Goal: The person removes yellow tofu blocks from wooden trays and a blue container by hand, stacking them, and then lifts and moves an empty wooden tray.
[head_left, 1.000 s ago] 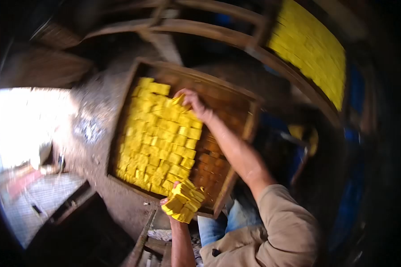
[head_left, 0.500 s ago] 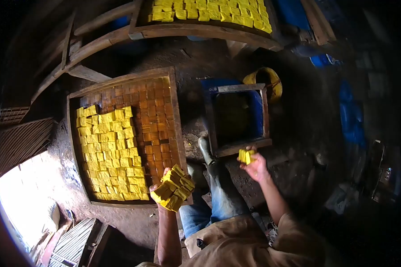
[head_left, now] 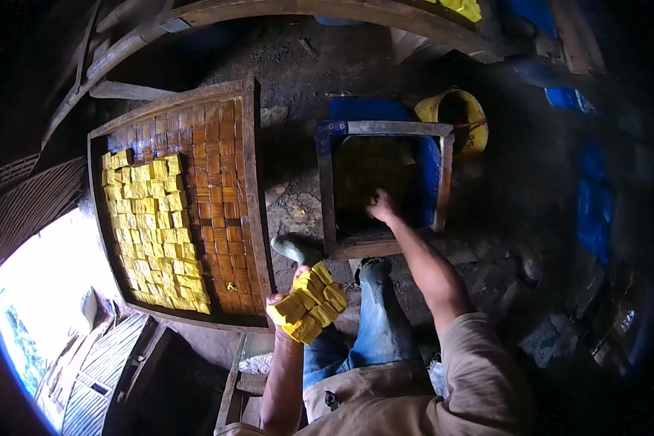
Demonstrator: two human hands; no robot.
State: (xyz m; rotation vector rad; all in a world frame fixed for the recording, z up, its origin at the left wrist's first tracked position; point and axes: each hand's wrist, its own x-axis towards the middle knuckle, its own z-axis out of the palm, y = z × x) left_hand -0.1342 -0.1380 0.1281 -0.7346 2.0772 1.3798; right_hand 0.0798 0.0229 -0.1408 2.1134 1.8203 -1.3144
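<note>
Yellow block stack [head_left: 310, 303]: by the near right corner of the framed tray [head_left: 221, 174], raised above a person's lap.
Left hand [head_left: 274, 299]: near that tray corner too, grip clasped around the stack.
Right hand [head_left: 382, 206]: well right of the tray, dipped into the mouth of a blue tub [head_left: 429, 171]; whether its grip holds anything cannot be told from here.
Tub work: by all appearances a one-handed reach, the other hand bearing the load.
Next move: seems to call for fingertip feel in the dim tub, and a steady left hand lest blocks slip.
Block rows [head_left: 152, 225]: packed along the tray's left side.
Yellow pail [head_left: 476, 138]: tipped behind the tub, farther right of the tray.
</note>
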